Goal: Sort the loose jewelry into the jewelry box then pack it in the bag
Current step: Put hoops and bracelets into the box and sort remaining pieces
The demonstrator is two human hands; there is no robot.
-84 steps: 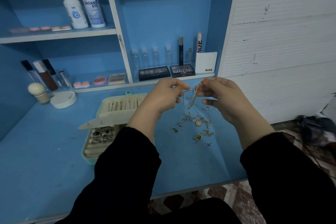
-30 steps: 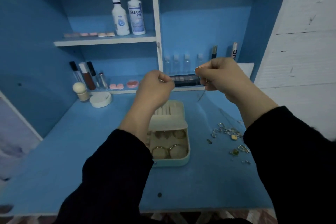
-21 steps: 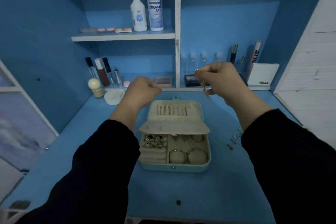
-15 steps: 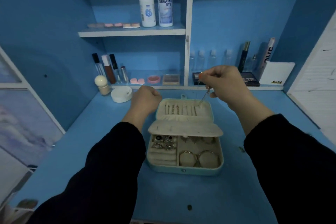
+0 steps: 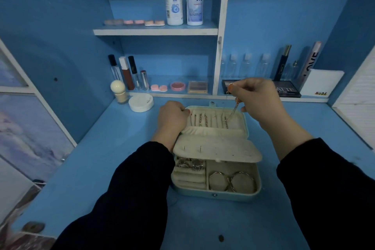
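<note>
Dangling from pinching fingertips of the right hand (image 5: 257, 101), the thin chain (image 5: 233, 110) is hanging over the open lid (image 5: 238, 123) of the jewelry box (image 5: 223, 196), where it is likely risking a tangle with the necklaces (image 5: 203, 121) hooked there. The left hand (image 5: 172, 117) is curling at the lid's left edge; whether it is gripping anything is unclear. No bag is showing.

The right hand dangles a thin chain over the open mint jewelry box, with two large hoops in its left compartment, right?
No: the head view shows the two large metal hoops in the right compartment of the mint-green jewelry box; the right hand does dangle the thin chain.
</note>
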